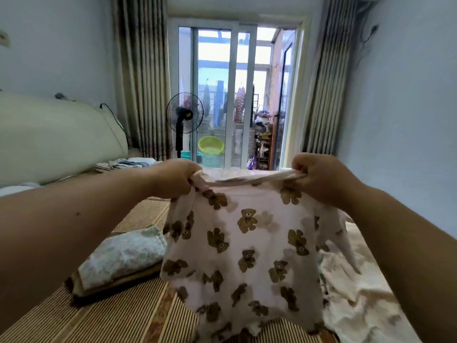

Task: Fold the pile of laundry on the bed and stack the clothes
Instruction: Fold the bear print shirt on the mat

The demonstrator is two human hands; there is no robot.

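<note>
— Where's the bear-print shirt?
— Centre frame, hanging over the bed, left hand and right hand each gripping a top corner.
— Containers?
— Green basin beyond the door; contents unclear.

We see a bed covered by a brown striped woven mat, its cream padded headboard at the left. On the mat's left side a folded pale green-and-white patterned cloth rests on a folded brown item. On the right spreads a crumpled heap of cream printed fabric. Near the headboard lies a folded blue-and-white striped bundle
</note>
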